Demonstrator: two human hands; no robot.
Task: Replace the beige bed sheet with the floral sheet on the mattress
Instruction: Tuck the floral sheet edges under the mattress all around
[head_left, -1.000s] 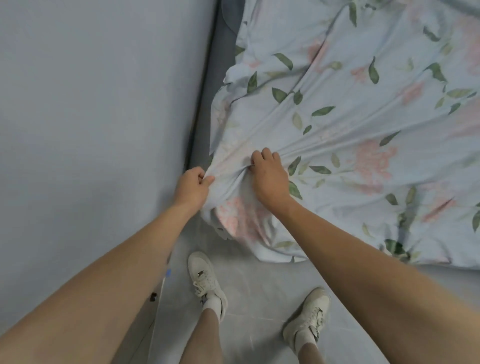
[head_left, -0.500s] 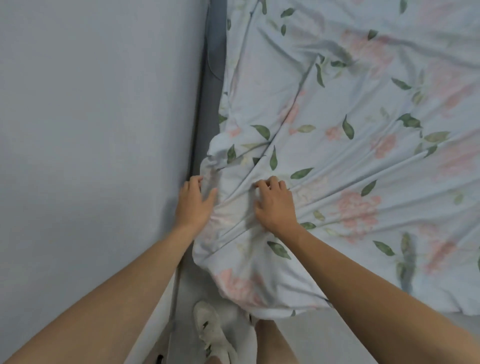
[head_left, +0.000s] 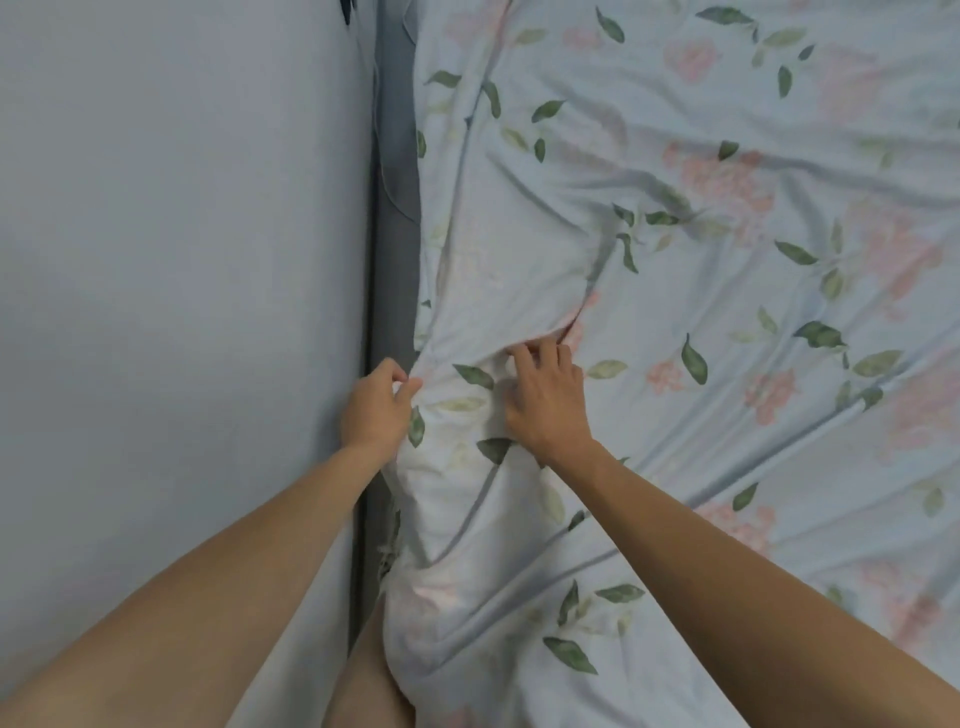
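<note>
While the floral sheet (head_left: 701, 270) is spread in folds over the mattress, its near corner is bunched up beside the grey strip (head_left: 396, 171) that runs along the wall (head_left: 176, 234). The sheet edge is pinched between thumb and curled fingers of the left hand (head_left: 375, 408). A fold of the cloth is gripped by the bent fingers of the right hand (head_left: 546, 402), close to the left one.

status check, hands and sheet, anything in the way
Left hand pinches the floral sheet edge by the wall. Right hand grips a bunched fold. Sheet spread but wrinkled, corner loose. Narrow grey gap at the wall, nothing else in the way.
</note>
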